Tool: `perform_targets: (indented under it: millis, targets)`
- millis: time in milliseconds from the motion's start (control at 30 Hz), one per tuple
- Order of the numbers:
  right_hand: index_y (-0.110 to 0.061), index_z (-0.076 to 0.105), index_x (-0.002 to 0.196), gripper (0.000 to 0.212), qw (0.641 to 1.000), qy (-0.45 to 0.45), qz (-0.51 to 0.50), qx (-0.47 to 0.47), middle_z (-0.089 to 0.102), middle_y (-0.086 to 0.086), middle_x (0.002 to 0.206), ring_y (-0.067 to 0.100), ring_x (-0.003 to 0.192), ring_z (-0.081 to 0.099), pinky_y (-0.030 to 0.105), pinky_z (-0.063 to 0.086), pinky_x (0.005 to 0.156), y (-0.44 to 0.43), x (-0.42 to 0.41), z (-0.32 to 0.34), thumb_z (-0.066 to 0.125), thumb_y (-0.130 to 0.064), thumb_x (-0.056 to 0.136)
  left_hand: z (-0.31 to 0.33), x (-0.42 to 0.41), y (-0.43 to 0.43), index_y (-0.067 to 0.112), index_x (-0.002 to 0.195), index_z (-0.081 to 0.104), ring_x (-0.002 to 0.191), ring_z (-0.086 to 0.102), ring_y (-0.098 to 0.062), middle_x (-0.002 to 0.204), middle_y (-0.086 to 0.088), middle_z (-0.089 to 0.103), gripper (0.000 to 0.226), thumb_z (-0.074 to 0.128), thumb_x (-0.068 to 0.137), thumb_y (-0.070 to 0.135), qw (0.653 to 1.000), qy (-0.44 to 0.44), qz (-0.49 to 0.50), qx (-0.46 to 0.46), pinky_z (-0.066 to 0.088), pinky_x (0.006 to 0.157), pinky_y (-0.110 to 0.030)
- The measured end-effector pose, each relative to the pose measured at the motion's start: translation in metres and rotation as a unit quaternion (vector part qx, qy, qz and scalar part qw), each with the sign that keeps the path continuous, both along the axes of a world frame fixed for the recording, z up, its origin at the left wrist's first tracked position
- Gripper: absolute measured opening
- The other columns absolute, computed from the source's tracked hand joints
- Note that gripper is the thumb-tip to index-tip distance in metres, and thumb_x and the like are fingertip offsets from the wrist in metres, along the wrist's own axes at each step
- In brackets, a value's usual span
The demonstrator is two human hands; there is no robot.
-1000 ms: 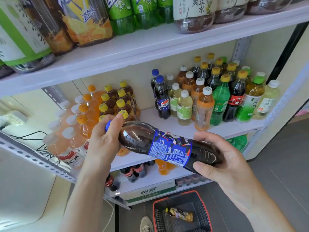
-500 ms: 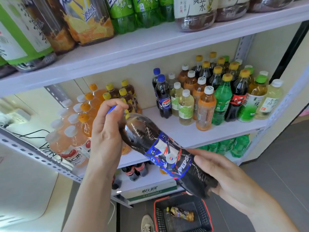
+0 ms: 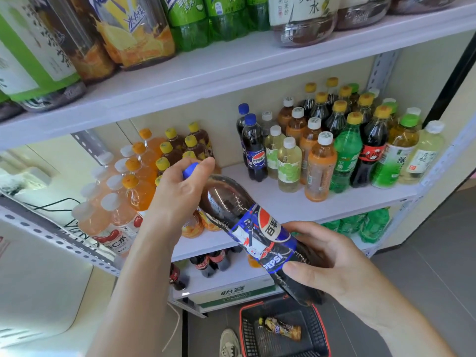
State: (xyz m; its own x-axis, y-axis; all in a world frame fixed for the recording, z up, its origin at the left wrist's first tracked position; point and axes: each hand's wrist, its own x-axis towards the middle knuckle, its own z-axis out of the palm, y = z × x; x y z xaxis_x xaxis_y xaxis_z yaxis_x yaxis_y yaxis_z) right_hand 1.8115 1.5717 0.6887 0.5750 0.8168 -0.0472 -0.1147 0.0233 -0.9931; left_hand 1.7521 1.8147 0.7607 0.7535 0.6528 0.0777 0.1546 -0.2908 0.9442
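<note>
A large Pepsi bottle (image 3: 247, 228) with dark cola, a blue label and a blue cap is held tilted in front of the middle shelf (image 3: 296, 204), cap end up and to the left. My left hand (image 3: 177, 194) grips its neck and cap. My right hand (image 3: 324, 266) grips its lower body from below, thumb across the label's edge. The bottle's base hangs above a red shopping basket (image 3: 243, 328) on the floor.
The middle shelf holds several small bottles: two small Pepsi bottles (image 3: 253, 148), green, orange and dark drinks at right, orange and tea bottles (image 3: 144, 171) at left. Large bottles line the top shelf (image 3: 231, 65). The basket holds one small packet (image 3: 283, 328). A shoe (image 3: 229, 343) stands beside it.
The bottle has swung from nearly level to steeply tilted, cap end raised and base lowered toward the basket. It has also turned, so the label's logo faces me.
</note>
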Motion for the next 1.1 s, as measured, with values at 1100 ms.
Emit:
perform_targets:
  millis: [1100]
  targets:
    - [-0.019,0.031,0.148,0.061,0.872,-0.335,-0.167,-0.315,0.044,0.003,0.148,0.025,0.128,0.049,0.034,0.043,0.097,0.129,0.083,-0.076,0.057,-0.025,0.094,-0.029,0.151,0.114,0.016,0.112,0.062,0.098,0.060,-0.027,0.109,-0.007,0.067,0.027,0.067,0.091,0.032,0.896,0.175,-0.077,0.400,0.042,0.079,-0.029]
